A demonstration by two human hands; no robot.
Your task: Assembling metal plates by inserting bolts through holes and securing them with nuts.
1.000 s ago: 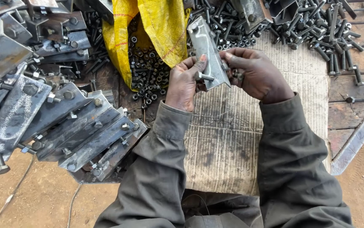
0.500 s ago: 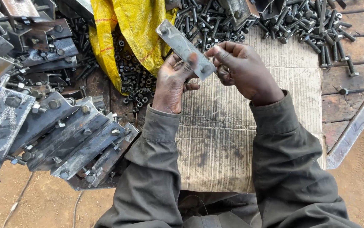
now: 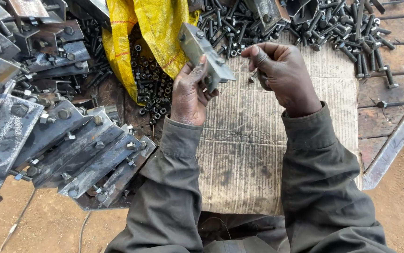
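- Head view, nearest first: two grey-green sleeves (image 3: 314, 187) reach forward over a worn sheet of cardboard (image 3: 244, 159) spread on the desk (image 3: 385, 89); the bare middle of that sheet is the only open room for moving.
- At the right, an angled steel bar (image 3: 394, 140) lies along the desk's edge, with bare brown dirt beyond it.
- At the left, a stack of flat steel plates (image 3: 70, 154) with bolts through them overhangs the ground, just beside the left sleeve.
- The left hand (image 3: 190, 96) is closed around the lower end of a grey steel bracket (image 3: 204, 58), which tilts up and to the left above the cardboard's far edge.
- The right hand (image 3: 281, 75) is near the bracket's right end, fingers curled and pinching a small bolt (image 3: 253, 76); hand and bracket look apart.
- Farther off, a yellow woven sack (image 3: 155, 28) lies open, with dark nuts (image 3: 152, 89) spilled from its mouth onto the desk.
- Farthest, a heap of loose dark bolts (image 3: 342, 28) runs along the cardboard's far side, leaving little free space there.
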